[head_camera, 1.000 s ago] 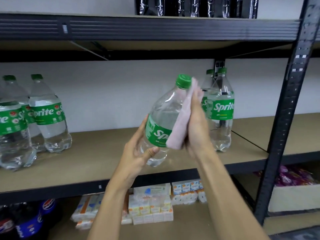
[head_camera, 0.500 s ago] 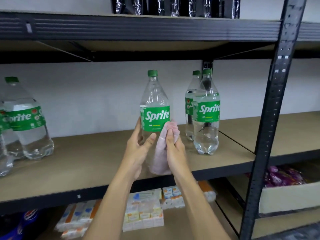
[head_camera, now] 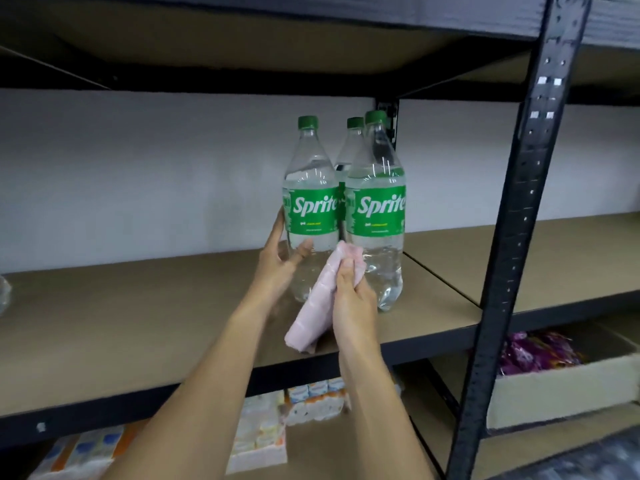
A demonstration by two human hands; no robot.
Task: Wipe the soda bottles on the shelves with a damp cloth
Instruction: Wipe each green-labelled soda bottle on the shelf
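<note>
A clear Sprite bottle (head_camera: 309,209) with a green cap and label stands upright on the brown shelf board (head_camera: 138,313). My left hand (head_camera: 280,261) grips its lower part, thumb across the front. Right beside it stand two more Sprite bottles: one in front (head_camera: 377,216) and one behind (head_camera: 351,147), mostly hidden. My right hand (head_camera: 351,299) grips a folded pink cloth (head_camera: 317,306), held low in front of the bottles, its top near the base of the front right bottle.
A black perforated rack upright (head_camera: 523,216) rises at the right. Another shelf bay (head_camera: 536,258) continues beyond it. Below are small white cartons (head_camera: 263,434) and a cardboard box (head_camera: 554,393) with purple packets. Part of a bottle (head_camera: 4,292) shows at the far left edge.
The tilted bottle was brought upright and moved right and back onto the shelf beside the other two. My right hand with the cloth slid down from the neck to below the label.
</note>
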